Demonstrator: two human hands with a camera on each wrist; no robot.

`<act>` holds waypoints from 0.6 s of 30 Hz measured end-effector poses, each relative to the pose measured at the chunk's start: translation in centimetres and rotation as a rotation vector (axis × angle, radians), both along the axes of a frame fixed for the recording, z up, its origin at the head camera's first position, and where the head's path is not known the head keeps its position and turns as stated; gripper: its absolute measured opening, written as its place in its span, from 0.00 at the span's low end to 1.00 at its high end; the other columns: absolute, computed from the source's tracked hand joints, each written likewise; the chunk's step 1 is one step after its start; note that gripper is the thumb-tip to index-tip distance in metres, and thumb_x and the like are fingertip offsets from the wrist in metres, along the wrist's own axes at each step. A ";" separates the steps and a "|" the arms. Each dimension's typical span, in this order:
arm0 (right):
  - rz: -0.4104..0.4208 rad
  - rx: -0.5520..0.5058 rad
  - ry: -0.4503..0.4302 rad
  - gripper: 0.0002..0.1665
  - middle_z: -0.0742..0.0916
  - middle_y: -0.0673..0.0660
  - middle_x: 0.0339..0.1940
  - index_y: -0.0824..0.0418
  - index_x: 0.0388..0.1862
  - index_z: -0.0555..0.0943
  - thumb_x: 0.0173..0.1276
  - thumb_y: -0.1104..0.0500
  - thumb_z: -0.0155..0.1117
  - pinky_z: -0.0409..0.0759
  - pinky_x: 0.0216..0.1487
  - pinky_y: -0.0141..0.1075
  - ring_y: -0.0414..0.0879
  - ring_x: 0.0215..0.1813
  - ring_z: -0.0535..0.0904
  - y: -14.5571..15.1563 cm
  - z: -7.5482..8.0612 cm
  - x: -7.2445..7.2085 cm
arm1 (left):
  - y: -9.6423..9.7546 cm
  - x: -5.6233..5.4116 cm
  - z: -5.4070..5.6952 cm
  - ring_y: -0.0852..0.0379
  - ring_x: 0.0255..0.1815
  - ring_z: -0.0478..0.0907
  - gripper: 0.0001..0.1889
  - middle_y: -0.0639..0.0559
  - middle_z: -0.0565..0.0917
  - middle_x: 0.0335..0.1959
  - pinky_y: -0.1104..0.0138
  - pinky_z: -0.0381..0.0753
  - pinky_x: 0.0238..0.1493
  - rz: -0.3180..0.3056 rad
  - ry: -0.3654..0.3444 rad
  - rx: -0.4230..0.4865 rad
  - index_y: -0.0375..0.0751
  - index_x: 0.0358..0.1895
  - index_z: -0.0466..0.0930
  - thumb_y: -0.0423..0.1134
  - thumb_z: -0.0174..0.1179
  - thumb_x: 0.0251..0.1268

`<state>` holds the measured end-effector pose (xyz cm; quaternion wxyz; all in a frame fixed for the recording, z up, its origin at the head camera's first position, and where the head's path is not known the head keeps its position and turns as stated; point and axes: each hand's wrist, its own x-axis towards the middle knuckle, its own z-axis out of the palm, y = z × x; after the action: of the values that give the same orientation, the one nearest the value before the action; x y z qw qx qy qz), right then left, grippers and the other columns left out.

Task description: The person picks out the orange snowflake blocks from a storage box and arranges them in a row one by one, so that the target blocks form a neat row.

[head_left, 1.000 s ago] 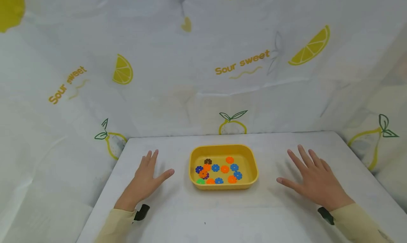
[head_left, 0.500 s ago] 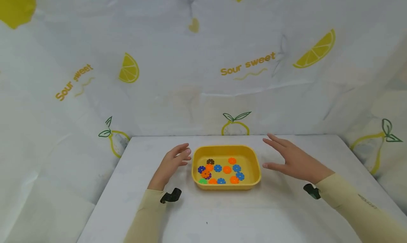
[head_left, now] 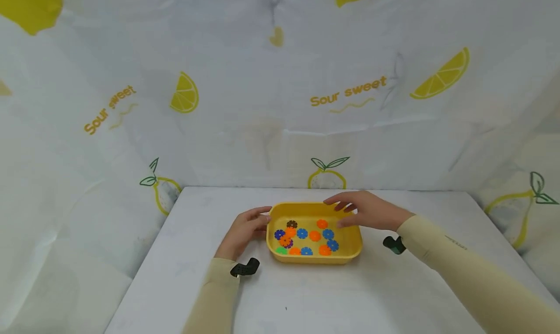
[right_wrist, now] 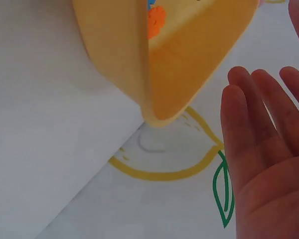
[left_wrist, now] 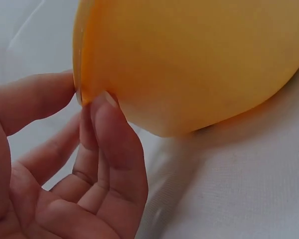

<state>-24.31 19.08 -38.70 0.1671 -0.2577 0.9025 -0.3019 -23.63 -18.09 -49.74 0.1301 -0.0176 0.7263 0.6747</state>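
A yellow plastic tray (head_left: 315,259) stands mid-table, holding several notched snowflake discs in orange, blue, purple, green and brown, such as the orange disc (head_left: 315,236). At its left end my left hand (head_left: 242,231) grips the rim; in the left wrist view, the fingers (left_wrist: 120,144) bend against the yellow outer wall with another digit at the rim. Over the tray's right part hovers my right hand (head_left: 369,210), fingers loosely bent and thumb lower, holding nothing. The right wrist view shows that hand's straightened fingers (right_wrist: 234,117) apart from the tray's side.
The tray rests on a white-covered table (head_left: 306,300). Behind it rises a white cloth (head_left: 245,144) printed with lemons and lettering. A black wrist camera (head_left: 246,267) is strapped at the left wrist, another black wrist camera (head_left: 394,245) at the right.
Both hands have come inward from either side of the tray. The left now holds its left rim, and the right has moved over its right part. The discs lie as before.
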 end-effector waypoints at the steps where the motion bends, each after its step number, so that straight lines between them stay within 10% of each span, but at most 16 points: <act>1: -0.002 0.001 -0.019 0.34 0.86 0.58 0.69 0.46 0.75 0.80 0.72 0.47 0.77 0.83 0.69 0.57 0.60 0.70 0.82 -0.4 -0.1 -0.2 | -0.1 -0.1 -0.2 0.52 0.51 0.87 0.26 0.43 0.88 0.60 0.64 0.89 0.55 -0.006 -0.007 0.018 0.51 0.72 0.82 0.51 0.70 0.74; 18: 0.146 0.099 -0.124 0.23 0.90 0.48 0.54 0.52 0.63 0.88 0.70 0.60 0.79 0.86 0.63 0.42 0.45 0.55 0.82 -5.8 -3.4 -3.2 | -0.9 -0.9 -1.6 0.57 0.41 0.81 0.25 0.48 0.89 0.55 0.69 0.86 0.45 -0.001 -0.075 0.185 0.51 0.68 0.87 0.48 0.75 0.69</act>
<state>-27.55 13.32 -42.06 0.2569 -0.2949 0.8831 -0.2592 -24.50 -19.00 -51.33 0.1587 -0.0303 0.6557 0.7375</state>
